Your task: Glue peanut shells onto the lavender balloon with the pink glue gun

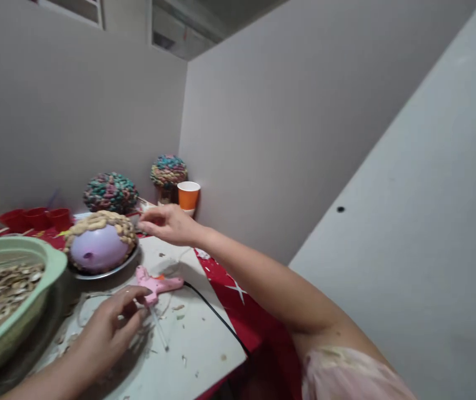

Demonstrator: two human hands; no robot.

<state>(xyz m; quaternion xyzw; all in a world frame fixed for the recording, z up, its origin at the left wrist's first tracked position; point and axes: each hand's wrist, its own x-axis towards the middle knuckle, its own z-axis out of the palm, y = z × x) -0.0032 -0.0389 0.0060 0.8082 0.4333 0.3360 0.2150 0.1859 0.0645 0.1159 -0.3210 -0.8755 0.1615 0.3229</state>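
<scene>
A pink hot glue gun [159, 284] lies on the white board [204, 344], with a clear glue stick [160, 332] poking out towards me. My left hand [115, 319] is beside it, thumb and fingers apart, the fingertips at the gun's near side. A purple balloon [100, 248], partly covered with peanut shells [96, 220], rests in a shallow metal dish [115, 270]. At the balloon's right side, my right hand [173, 225] has its thumb and fingertips pinched close to the shells. What sits between those fingertips is too small to make out.
On the left stands a green basin [56, 261] full of shells. Behind are a coloured shell-covered ball [110, 191], another on a stand [169, 171], an orange paper cup [188, 195] and red cups [59, 220]. A black cord [216, 315] crosses the board. Grey partitions [262, 122] enclose the table.
</scene>
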